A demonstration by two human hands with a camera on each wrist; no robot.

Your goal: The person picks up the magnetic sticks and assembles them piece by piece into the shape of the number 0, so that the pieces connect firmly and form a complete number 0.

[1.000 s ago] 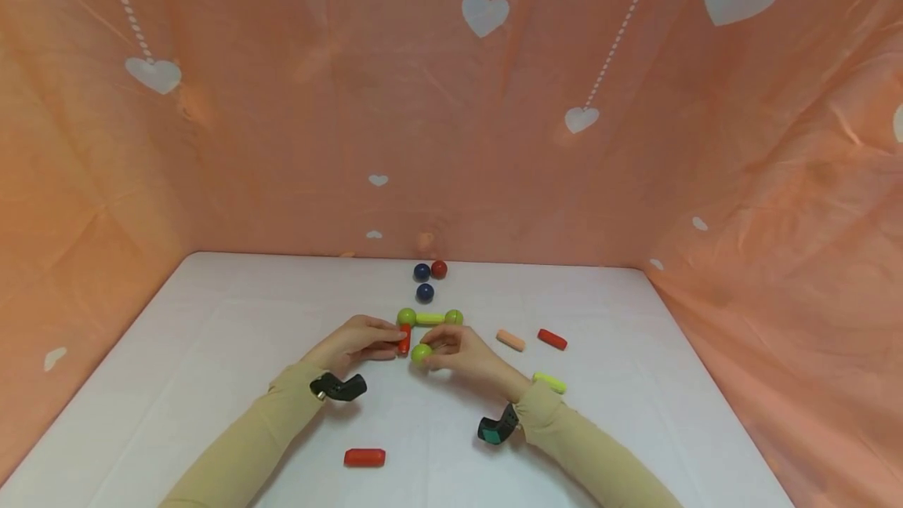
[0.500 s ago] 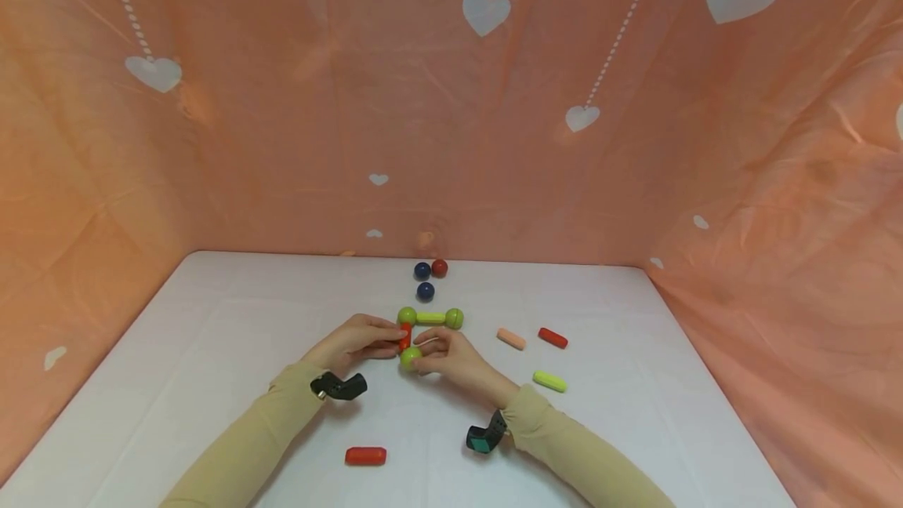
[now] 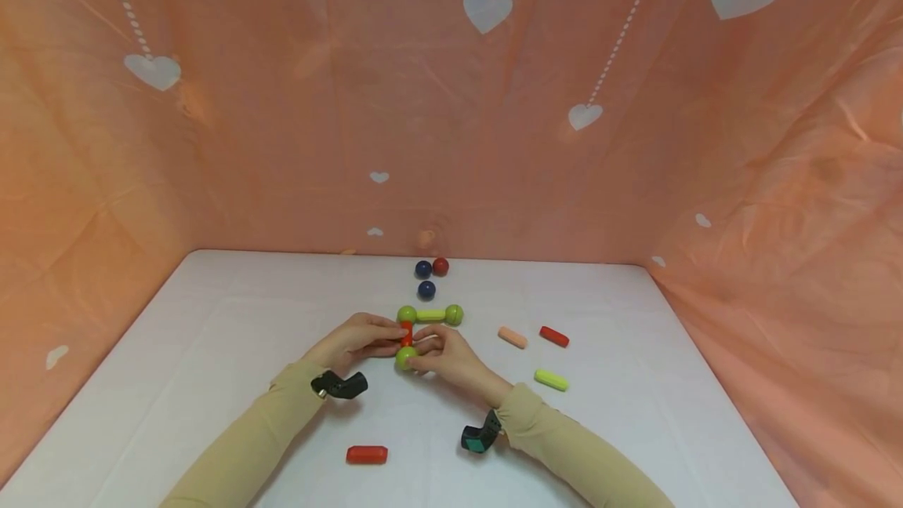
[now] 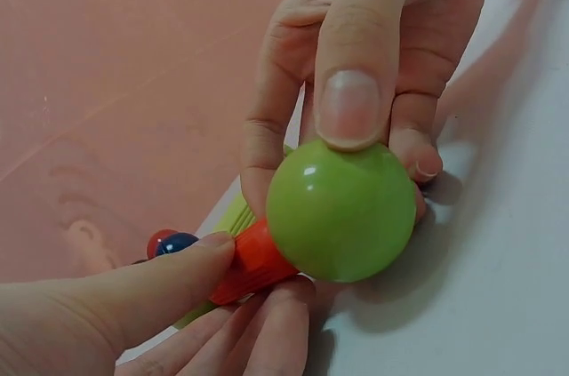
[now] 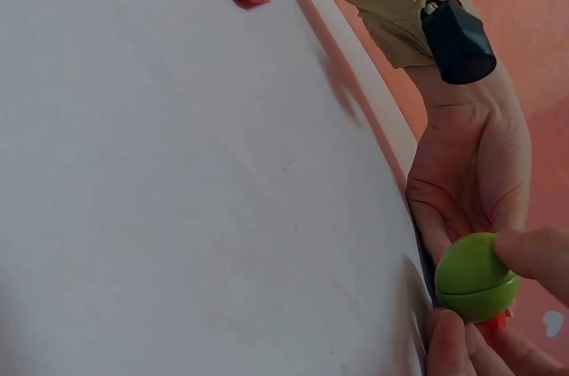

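head view shows a small frame of balls and sticks lying near the middle of the white table (image 3: 212, 351). done so far, by the look of it: a green ball (image 3: 406, 314), a yellow-green stick (image 3: 431, 315) and a second green ball (image 3: 455, 314) sit in a row, and an orange-red stick (image 3: 405, 333) runs from the first ball toward the person. the left hand (image 3: 356, 342) pinches that orange-red stick, and the right hand (image 3: 444, 353) has thumb and fingers curled round a third green ball (image 3: 405, 357), pressing it to the stick's near end; in the left wrist view the two look touching. i judge about half a square is built. left loose: a peach stick (image 3: 511, 337), a red stick (image 3: 554, 336), a lime stick (image 3: 551, 379), another red stick (image 3: 367, 455) near the sleeves, plus two blue balls (image 3: 426, 289) and a red ball (image 3: 440, 266) at the back.
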